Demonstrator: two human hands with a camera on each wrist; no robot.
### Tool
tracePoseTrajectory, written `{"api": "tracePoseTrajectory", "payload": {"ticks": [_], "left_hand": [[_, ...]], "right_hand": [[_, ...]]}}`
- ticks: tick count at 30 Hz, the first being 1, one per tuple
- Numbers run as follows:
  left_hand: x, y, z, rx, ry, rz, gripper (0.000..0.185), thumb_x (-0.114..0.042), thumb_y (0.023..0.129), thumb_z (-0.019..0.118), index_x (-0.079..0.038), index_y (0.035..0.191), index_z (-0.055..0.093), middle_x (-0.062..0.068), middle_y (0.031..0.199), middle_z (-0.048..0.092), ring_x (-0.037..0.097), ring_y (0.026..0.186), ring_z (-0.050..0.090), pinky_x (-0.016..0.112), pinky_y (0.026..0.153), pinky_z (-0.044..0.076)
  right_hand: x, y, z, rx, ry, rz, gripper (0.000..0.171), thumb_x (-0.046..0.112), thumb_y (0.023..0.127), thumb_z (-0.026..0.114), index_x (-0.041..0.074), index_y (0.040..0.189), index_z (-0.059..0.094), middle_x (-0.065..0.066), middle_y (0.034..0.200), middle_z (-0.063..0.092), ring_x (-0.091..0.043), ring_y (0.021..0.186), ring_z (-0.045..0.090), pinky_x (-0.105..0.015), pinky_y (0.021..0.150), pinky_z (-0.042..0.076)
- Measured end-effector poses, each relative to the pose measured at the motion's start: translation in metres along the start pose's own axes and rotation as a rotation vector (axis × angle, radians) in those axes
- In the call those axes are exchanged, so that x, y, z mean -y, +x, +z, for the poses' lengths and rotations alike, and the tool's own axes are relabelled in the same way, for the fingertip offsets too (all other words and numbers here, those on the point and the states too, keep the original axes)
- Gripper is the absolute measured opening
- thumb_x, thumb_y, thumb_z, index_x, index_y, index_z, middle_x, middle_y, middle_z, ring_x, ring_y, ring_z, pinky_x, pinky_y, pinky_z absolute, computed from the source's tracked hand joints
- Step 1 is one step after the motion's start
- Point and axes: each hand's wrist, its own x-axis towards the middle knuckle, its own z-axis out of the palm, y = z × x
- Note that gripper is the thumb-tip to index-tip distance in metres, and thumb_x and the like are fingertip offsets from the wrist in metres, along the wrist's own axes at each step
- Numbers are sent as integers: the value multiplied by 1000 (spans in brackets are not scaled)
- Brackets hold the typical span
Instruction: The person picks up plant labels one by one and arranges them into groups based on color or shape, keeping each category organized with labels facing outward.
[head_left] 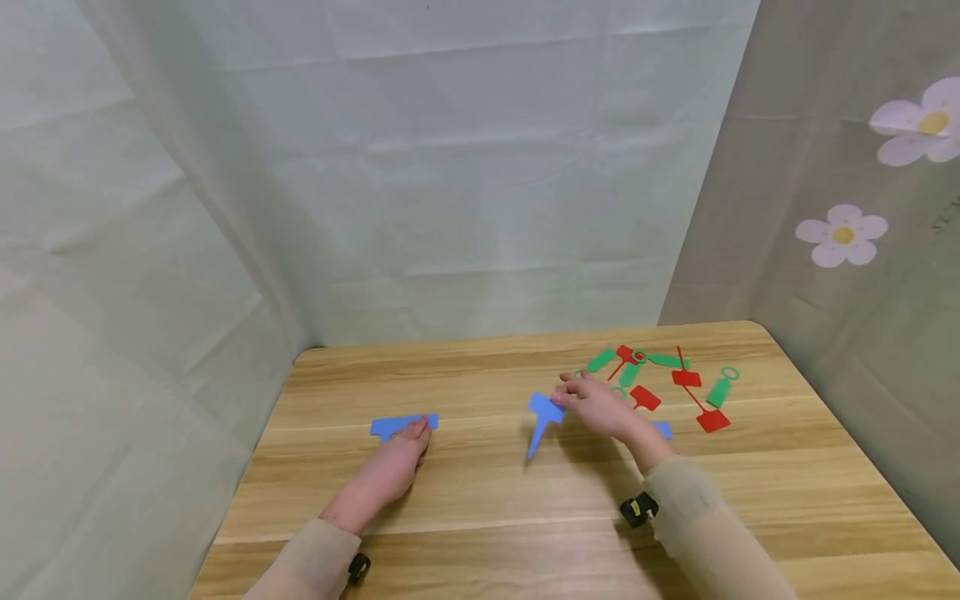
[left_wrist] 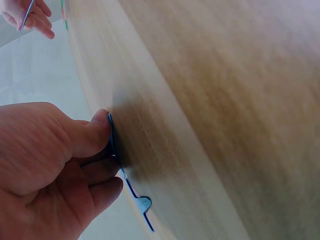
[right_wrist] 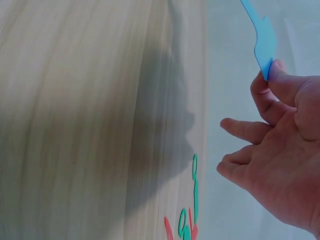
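My right hand (head_left: pixel 600 406) pinches a blue T-shaped plant label (head_left: pixel 545 409) by one corner between thumb and forefinger. The label is raised off the table, its pointed stem slanting down toward me; the other fingers are spread apart in the right wrist view. At the left, my left hand (head_left: pixel 392 468) holds the edge of a second blue plant label (head_left: pixel 431 420), low at the tabletop, with the thumb and curled fingers. Right beside it lies another blue label (head_left: pixel 385 427), its lower part hidden behind the hand.
On the wooden table (head_left: pixel 480 533), at the back right, lie several red T-shaped labels (head_left: pixel 645 397) and green ring-topped tags (head_left: pixel 719 392), some overlapping. A blue piece (head_left: pixel 663 429) shows partly behind my right wrist. Pale cloth (head_left: pixel 480 167) hangs behind the table.
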Motion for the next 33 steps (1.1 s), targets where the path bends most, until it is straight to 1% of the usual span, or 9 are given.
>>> {"api": "tracePoseTrajectory", "payload": {"ticks": [4, 6, 10, 18, 22, 25, 27, 29, 33], "left_hand": [[0, 2, 1, -2, -4, 4, 44, 6, 103, 63, 19, 144, 54, 33, 155, 50, 49, 141, 52, 60, 115, 45], [0, 2, 2, -4, -4, 7, 44, 5, 103, 63, 19, 144, 54, 33, 155, 50, 49, 142, 51, 60, 115, 44], [-1, 1, 2, 12, -12, 8, 45, 3, 106, 61, 19, 146, 52, 33, 158, 47, 49, 145, 47, 60, 118, 41], [-3, -2, 6, 50, -56, 22, 46, 2, 111, 49, 19, 153, 42, 35, 165, 34, 51, 153, 34, 63, 124, 30], [2, 0, 15, 38, -64, 45, 46, 5, 112, 37, 19, 155, 38, 36, 166, 31, 53, 154, 31, 67, 122, 30], [11, 3, 27, 17, -58, 55, 46, 6, 112, 32, 19, 156, 37, 35, 167, 30, 52, 154, 30, 67, 121, 31], [15, 5, 32, 12, -62, 52, 47, 5, 112, 33, 17, 157, 36, 33, 168, 28, 50, 156, 28, 67, 122, 30], [19, 5, 36, -3, -87, 52, 47, 5, 112, 36, 17, 157, 36, 33, 168, 28, 51, 156, 28, 67, 123, 29], [20, 4, 35, 0, -94, 45, 48, 1, 113, 39, 15, 158, 36, 31, 170, 27, 50, 156, 27, 67, 123, 28]], "right_hand": [[2, 6, 8, 3, 14, -21, 30, 28, 114, 55, 8, 118, 76, -25, 166, 40, -56, 159, 6, -77, 123, 5], [4, 9, 11, 4, 14, -25, 29, 27, 113, 56, 8, 117, 77, -26, 165, 41, -56, 159, 8, -72, 125, 10], [9, 12, 17, 22, 8, -38, 27, 26, 113, 57, 7, 115, 77, -28, 165, 40, -57, 158, 8, -69, 127, 11], [20, 20, 28, 45, -4, -51, 26, 22, 112, 58, 6, 114, 78, -29, 162, 43, -58, 158, 9, -67, 128, 10], [26, 25, 33, 59, -40, -80, 23, 20, 112, 59, 8, 108, 78, -33, 160, 44, -61, 156, 12, -67, 128, 12], [31, 30, 36, 71, -82, -99, 23, 19, 112, 59, 8, 106, 78, -34, 159, 45, -61, 155, 15, -67, 128, 11], [35, 34, 38, 85, -109, -113, 23, 18, 112, 59, 7, 107, 78, -34, 157, 47, -59, 155, 19, -66, 128, 11], [39, 39, 41, 98, -145, -127, 23, 18, 111, 59, 6, 107, 78, -32, 152, 54, -55, 155, 25, -64, 129, 10], [49, 50, 46, 130, -222, -145, 24, 18, 111, 60, 4, 109, 78, -25, 139, 67, -47, 154, 35, -59, 131, 8]]}}
